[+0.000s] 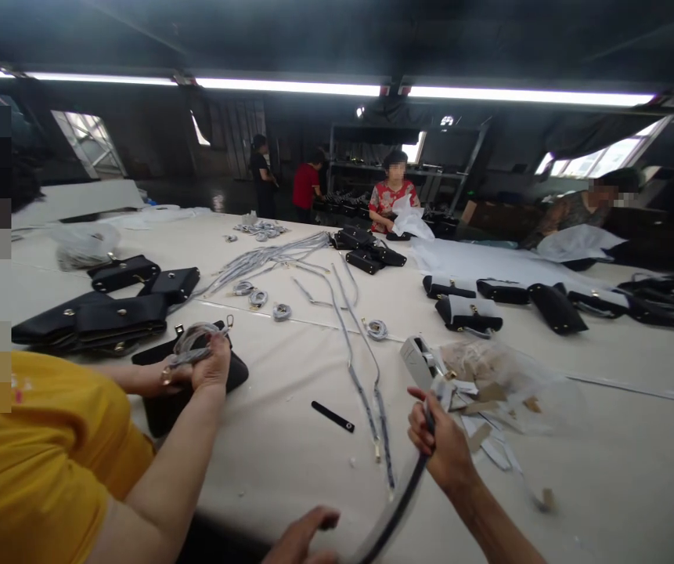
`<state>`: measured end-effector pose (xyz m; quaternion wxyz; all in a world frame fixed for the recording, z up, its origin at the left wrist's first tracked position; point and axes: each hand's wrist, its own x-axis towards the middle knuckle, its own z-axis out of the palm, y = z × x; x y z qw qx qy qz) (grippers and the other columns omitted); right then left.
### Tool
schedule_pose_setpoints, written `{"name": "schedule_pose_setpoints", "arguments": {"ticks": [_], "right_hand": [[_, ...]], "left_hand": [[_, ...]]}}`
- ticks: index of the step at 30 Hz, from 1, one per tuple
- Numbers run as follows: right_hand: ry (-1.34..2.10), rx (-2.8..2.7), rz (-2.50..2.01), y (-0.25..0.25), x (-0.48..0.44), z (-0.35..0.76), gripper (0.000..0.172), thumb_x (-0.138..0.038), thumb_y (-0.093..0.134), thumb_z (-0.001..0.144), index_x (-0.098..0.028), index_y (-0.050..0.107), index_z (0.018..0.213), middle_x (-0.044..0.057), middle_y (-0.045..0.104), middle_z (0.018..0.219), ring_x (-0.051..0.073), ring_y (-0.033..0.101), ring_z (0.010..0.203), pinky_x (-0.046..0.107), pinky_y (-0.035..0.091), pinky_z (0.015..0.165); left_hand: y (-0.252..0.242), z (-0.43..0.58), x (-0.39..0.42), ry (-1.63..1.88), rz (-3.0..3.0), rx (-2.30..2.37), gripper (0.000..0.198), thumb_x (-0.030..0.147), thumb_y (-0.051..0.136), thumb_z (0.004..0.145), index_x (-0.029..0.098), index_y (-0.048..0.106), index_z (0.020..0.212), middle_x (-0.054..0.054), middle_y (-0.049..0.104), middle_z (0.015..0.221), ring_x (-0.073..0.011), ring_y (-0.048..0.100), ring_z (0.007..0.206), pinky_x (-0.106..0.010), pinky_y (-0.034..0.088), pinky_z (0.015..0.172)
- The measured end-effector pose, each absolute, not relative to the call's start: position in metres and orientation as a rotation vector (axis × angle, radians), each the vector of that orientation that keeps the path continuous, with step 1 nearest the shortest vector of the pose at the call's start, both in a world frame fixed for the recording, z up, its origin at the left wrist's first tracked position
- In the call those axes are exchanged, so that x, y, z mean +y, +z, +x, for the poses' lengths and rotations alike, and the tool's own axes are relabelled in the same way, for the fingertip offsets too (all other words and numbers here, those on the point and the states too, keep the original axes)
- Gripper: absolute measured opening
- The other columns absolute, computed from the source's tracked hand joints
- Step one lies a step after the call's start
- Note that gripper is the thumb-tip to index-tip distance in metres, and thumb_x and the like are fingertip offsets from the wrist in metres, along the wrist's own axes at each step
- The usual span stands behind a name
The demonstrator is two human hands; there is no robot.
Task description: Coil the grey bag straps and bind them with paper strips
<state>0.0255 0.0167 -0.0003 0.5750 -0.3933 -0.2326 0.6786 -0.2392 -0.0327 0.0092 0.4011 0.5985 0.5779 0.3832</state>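
My right hand is closed in a fist round a long black strap, which runs from the fist down to the bottom edge. Just above the fist is a grey-white boxy object and torn paper wrapping. My left hand lies low at the near table edge, mostly cut off by the frame, close to the strap's lower end. A co-worker in a yellow top sits at my left, with a hand gripping a plastic-wrapped chain strap over a black bag.
The long pale table carries grey wrapped straps, a short black strip, black bags at left and at right, and small coiled chains. Other people work at the far side.
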Motion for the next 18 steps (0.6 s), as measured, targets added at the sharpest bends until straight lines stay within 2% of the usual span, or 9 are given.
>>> {"name": "schedule_pose_setpoints", "arguments": {"ticks": [2, 4, 6, 7, 9, 11, 13, 15, 18], "right_hand": [[1.613, -0.595, -0.940, -0.002, -0.013, 0.007, 0.042, -0.053, 0.070, 0.078, -0.016, 0.064, 0.097, -0.010, 0.045, 0.051, 0.001, 0.029, 0.037, 0.013, 0.025, 0.032], [1.590, -0.630, -0.994, -0.001, -0.032, -0.002, 0.042, -0.053, 0.070, 0.078, -0.018, 0.064, 0.100, -0.008, 0.050, 0.057, 0.003, 0.038, 0.041, 0.015, 0.034, 0.037], [1.537, -0.625, -1.047, 0.003, -0.041, 0.003, 0.042, -0.051, 0.073, 0.076, -0.020, 0.064, 0.103, -0.006, 0.057, 0.064, 0.006, 0.049, 0.050, 0.018, 0.045, 0.044], [1.501, -0.598, -1.063, 0.006, -0.042, 0.011, 0.044, -0.051, 0.075, 0.074, -0.021, 0.065, 0.103, -0.005, 0.061, 0.068, 0.008, 0.054, 0.055, 0.020, 0.049, 0.049], [1.417, -0.539, -1.078, 0.014, -0.042, 0.035, 0.047, -0.049, 0.080, 0.068, -0.020, 0.067, 0.101, -0.001, 0.068, 0.076, 0.013, 0.063, 0.069, 0.024, 0.057, 0.063], [1.349, -0.553, -1.126, 0.019, -0.044, 0.065, 0.049, -0.045, 0.086, 0.060, -0.018, 0.070, 0.097, 0.003, 0.073, 0.082, 0.017, 0.067, 0.082, 0.025, 0.058, 0.074], [1.345, -0.635, -1.225, 0.022, -0.050, 0.094, 0.049, -0.041, 0.089, 0.055, -0.018, 0.072, 0.094, 0.006, 0.075, 0.088, 0.018, 0.067, 0.085, 0.024, 0.058, 0.071], [1.389, -0.748, -1.344, 0.022, -0.059, 0.118, 0.046, -0.042, 0.089, 0.054, -0.018, 0.074, 0.090, 0.007, 0.074, 0.087, 0.016, 0.064, 0.073, 0.024, 0.055, 0.059], [1.414, -0.939, -1.460, 0.019, -0.077, 0.147, 0.034, -0.040, 0.086, 0.057, -0.017, 0.073, 0.077, 0.005, 0.071, 0.075, 0.013, 0.058, 0.058, 0.025, 0.053, 0.052]], "left_hand": [[-0.013, -0.182, -0.054, 0.885, 1.554, 1.260, 0.042, 0.059, 0.068, 0.065, 0.032, 0.073, 0.096, -0.002, 0.075, 0.101, -0.0253, 0.067, 0.099, -0.039, 0.054, 0.083], [-0.030, -0.136, -0.062, 0.806, 1.458, 0.896, 0.041, 0.055, 0.056, 0.080, 0.023, 0.069, 0.102, -0.004, 0.073, 0.099, -0.0216, 0.066, 0.093, -0.036, 0.052, 0.087], [-0.042, -0.109, -0.062, 0.760, 1.260, 0.743, 0.041, 0.053, 0.051, 0.084, 0.016, 0.067, 0.094, -0.002, 0.066, 0.069, -0.0142, 0.060, 0.062, -0.029, 0.050, 0.066], [-0.045, -0.102, -0.060, 0.745, 1.182, 0.722, 0.040, 0.052, 0.053, 0.083, 0.015, 0.066, 0.090, 0.002, 0.058, 0.057, -0.0105, 0.051, 0.049, -0.025, 0.044, 0.054], [-0.049, -0.099, -0.057, 0.731, 1.119, 0.737, 0.039, 0.052, 0.058, 0.081, 0.014, 0.064, 0.087, 0.008, 0.045, 0.045, -0.0062, 0.037, 0.039, -0.021, 0.029, 0.044], [-0.050, -0.104, -0.058, 0.708, 1.103, 0.714, 0.043, 0.055, 0.062, 0.078, 0.014, 0.065, 0.088, 0.010, 0.041, 0.044, -0.0053, 0.034, 0.038, -0.020, 0.025, 0.042], [-0.049, -0.112, -0.061, 0.665, 1.116, 0.699, 0.047, 0.059, 0.063, 0.076, 0.013, 0.066, 0.087, 0.010, 0.041, 0.042, -0.0053, 0.034, 0.037, -0.021, 0.025, 0.041], [-0.047, -0.116, -0.065, 0.609, 1.150, 0.720, 0.044, 0.056, 0.063, 0.076, 0.013, 0.068, 0.086, 0.009, 0.042, 0.042, -0.0057, 0.036, 0.037, -0.021, 0.026, 0.041], [-0.039, -0.114, -0.068, 0.545, 1.239, 0.801, 0.026, 0.038, 0.065, 0.076, 0.014, 0.071, 0.080, 0.007, 0.050, 0.048, -0.0055, 0.039, 0.042, -0.021, 0.027, 0.044]]}}
